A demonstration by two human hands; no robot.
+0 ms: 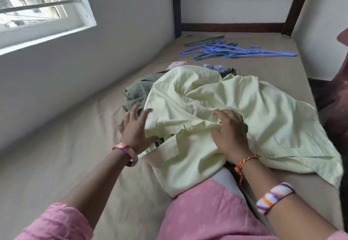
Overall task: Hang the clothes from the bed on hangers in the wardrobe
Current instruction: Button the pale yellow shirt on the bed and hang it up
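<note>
The pale green shirt (235, 108) lies under both hands: left hand (136, 126) spread flat, right hand (228, 132) pinching fabric.

Dark label (159, 143) on pale green shirt (235, 108), print unreadable
</note>
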